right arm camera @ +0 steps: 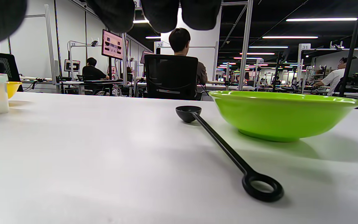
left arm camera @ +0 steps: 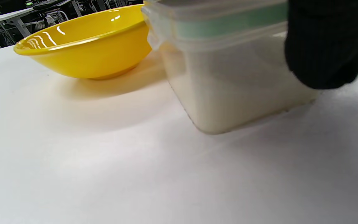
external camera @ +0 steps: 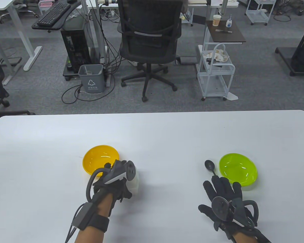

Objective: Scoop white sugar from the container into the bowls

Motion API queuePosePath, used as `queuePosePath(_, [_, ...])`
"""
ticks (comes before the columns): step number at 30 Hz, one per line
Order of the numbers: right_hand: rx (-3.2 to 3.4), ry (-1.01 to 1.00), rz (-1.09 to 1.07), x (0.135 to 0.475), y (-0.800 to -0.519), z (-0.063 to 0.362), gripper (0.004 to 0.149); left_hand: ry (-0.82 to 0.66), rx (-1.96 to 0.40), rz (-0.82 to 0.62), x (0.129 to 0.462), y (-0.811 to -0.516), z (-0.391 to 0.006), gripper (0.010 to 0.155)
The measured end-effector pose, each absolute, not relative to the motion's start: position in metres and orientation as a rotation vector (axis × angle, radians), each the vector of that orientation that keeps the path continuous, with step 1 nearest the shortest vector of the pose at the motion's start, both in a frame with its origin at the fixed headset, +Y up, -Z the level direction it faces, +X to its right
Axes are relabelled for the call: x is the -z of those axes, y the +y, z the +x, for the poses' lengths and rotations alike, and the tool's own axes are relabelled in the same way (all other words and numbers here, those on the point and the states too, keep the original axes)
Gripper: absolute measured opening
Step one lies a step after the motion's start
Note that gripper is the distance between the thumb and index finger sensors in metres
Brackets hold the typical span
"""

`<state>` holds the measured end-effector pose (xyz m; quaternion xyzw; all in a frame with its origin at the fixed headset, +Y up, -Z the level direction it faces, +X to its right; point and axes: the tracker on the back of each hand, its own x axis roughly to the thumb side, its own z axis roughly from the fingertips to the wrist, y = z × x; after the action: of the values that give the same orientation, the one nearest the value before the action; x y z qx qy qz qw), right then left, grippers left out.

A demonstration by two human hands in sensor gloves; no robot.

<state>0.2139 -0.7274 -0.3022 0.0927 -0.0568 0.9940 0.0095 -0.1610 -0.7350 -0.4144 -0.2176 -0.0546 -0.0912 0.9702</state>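
A clear sugar container (external camera: 134,182) with its lid on stands just right of the yellow bowl (external camera: 100,158). My left hand (external camera: 117,178) grips it from the near side. In the left wrist view the container (left arm camera: 228,81) is full of white sugar, with a gloved finger (left arm camera: 325,46) pressed on its side and the yellow bowl (left arm camera: 85,46) behind it. A black spoon (external camera: 209,165) lies on the table left of the green bowl (external camera: 238,170). My right hand (external camera: 223,189) is open with its fingers spread over the spoon's handle end. In the right wrist view the spoon (right arm camera: 222,146) lies untouched beside the green bowl (right arm camera: 284,115).
The white table (external camera: 152,131) reaches its far edge behind the bowls. An office chair (external camera: 149,45), a bin (external camera: 91,78) and a wire cart (external camera: 215,73) stand on the floor beyond it.
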Motion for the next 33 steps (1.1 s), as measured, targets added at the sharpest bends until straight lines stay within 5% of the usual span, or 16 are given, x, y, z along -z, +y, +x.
queuePosePath(19, [-3.108, -0.192, 0.278, 0.301, -0.727, 0.214, 0.083, -0.206, 0.171, -0.330, 0.396, -0.720, -0.139, 0.114])
queuePosePath(33, [-3.116, -0.195, 0.272, 0.301, -0.728, 0.214, 0.083, -0.348, 0.132, -0.298, 0.356, -0.703, -0.051, 0.114])
